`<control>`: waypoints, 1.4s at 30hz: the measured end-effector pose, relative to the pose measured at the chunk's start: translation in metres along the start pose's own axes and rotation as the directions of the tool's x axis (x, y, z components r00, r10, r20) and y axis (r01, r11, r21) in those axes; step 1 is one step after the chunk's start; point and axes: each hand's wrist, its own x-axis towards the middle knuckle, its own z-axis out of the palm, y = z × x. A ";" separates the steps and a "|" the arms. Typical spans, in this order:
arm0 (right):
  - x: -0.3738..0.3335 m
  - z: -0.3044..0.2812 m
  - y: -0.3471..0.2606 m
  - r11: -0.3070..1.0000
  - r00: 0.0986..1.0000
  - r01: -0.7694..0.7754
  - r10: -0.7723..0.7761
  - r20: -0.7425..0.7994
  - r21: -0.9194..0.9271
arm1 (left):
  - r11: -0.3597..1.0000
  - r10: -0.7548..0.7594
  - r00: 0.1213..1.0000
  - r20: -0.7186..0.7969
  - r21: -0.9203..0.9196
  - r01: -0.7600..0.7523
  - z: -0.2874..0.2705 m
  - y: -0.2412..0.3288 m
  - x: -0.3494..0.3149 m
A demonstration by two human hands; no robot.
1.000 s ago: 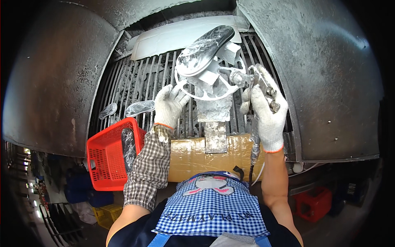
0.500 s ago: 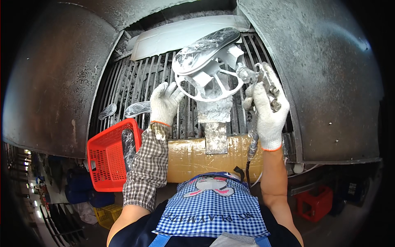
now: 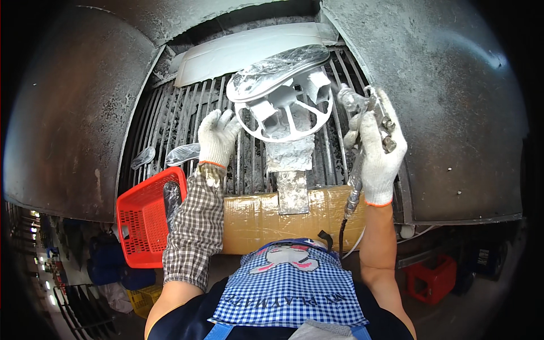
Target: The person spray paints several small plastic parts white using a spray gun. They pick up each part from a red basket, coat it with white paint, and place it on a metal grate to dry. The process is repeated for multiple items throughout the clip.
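A shoe sole (image 3: pixel 272 72) wrapped in shiny clear film lies tilted on a white-coated spoked wheel (image 3: pixel 290 133). Beneath the wheel is a crusted pedestal (image 3: pixel 290 156). My left hand (image 3: pixel 218 139), in a white knit glove, is open with its fingers spread beside the wheel's left rim. Whether the fingertips touch the rim I cannot tell. To the right of the wheel, my gloved right hand (image 3: pixel 382 150) is closed round a metal spray gun (image 3: pixel 358 102), with its nozzle end toward the wheel. A hose runs down from the gun; the trigger is mostly hidden by the fingers.
Metal side panels (image 3: pixel 85 113) flank a slatted grate (image 3: pixel 187 113). A pale board (image 3: pixel 238 51) leans at the back. Two film-wrapped pieces (image 3: pixel 182 154) lie left. A red basket (image 3: pixel 148 224) holds a dark wrapped piece beside my left forearm. A taped brown box (image 3: pixel 249 221) spans the front.
The wheel has turned a little, so the sole lies at a flatter angle. My right hand has drawn slightly right with the spray gun. My left hand stays by the rim, still open.
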 end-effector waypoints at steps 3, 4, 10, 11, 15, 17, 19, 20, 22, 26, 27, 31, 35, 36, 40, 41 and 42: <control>-0.001 -0.004 0.000 0.999 0.999 0.026 -0.027 -0.031 -0.025 | 1.000 0.013 1.000 0.008 0.006 -0.013 0.002 0.000 0.003; -0.002 -0.006 -0.001 1.000 1.000 0.012 -0.012 -0.019 0.009 | 1.000 0.022 1.000 0.009 0.007 -0.022 0.002 0.000 0.005; -0.001 -0.007 -0.004 0.999 0.996 0.031 -0.028 -0.086 0.032 | 0.999 0.052 0.994 -0.093 0.008 -0.051 -0.001 -0.002 0.018; 0.000 -0.005 -0.003 0.999 0.998 0.030 -0.030 -0.064 -0.014 | 0.999 0.052 0.988 -0.147 -0.003 -0.053 -0.001 -0.003 0.018; -0.002 0.010 0.004 1.000 1.000 -0.004 0.005 0.021 -0.031 | 0.999 0.043 0.987 -0.153 -0.023 -0.047 0.003 -0.018 0.002; -0.002 0.018 0.008 0.995 0.997 0.036 -0.029 0.071 -0.096 | 0.999 0.039 0.997 -0.060 0.031 -0.038 0.005 -0.031 -0.016; -0.005 0.023 0.009 0.987 0.991 0.033 -0.013 0.130 -0.155 | 1.000 0.019 0.997 -0.069 -0.010 -0.020 0.007 -0.044 -0.033; -0.006 0.026 0.009 0.990 0.983 0.045 -0.020 0.183 -0.131 | 0.999 -0.030 0.989 -0.144 0.019 0.033 0.008 -0.047 -0.038; -0.012 0.031 0.009 0.998 0.972 -0.017 0.032 0.231 -0.067 | 0.995 -0.096 0.991 -0.094 0.021 0.098 0.009 -0.055 -0.053; -0.013 0.039 0.014 0.996 0.968 0.014 0.010 0.250 -0.092 | 0.986 -0.162 0.978 -0.131 -0.070 0.154 0.017 -0.072 -0.075; -0.011 0.040 0.018 0.990 0.966 0.064 -0.031 0.256 -0.122 | 0.984 -0.172 0.977 -0.124 -0.070 0.165 0.019 -0.074 -0.078; -0.009 0.032 0.021 0.988 0.975 0.060 -0.028 0.220 -0.141 | 0.974 -0.204 0.978 -0.048 -0.110 0.197 0.025 -0.074 -0.083; -0.006 0.023 0.018 0.982 0.984 0.075 -0.044 0.172 -0.174 | 0.975 -0.198 0.979 -0.042 -0.114 0.192 0.029 -0.071 -0.083; -0.006 0.022 0.016 0.982 0.987 0.073 -0.046 0.152 -0.176 | 0.976 -0.197 0.979 -0.055 -0.107 0.191 0.029 -0.070 -0.083; -0.010 0.018 0.006 0.999 0.998 -0.042 0.042 0.056 -0.014 | 0.978 -0.191 0.981 -0.043 -0.094 0.187 0.027 -0.067 -0.082; -0.011 0.017 0.003 0.999 0.998 -0.041 0.042 0.048 -0.022 | 0.977 -0.194 0.980 -0.041 -0.096 0.189 0.025 -0.066 -0.082; -0.011 0.015 0.000 0.999 0.998 -0.040 0.042 0.039 -0.031 | 0.976 -0.193 0.981 -0.030 -0.105 0.189 0.023 -0.066 -0.081</control>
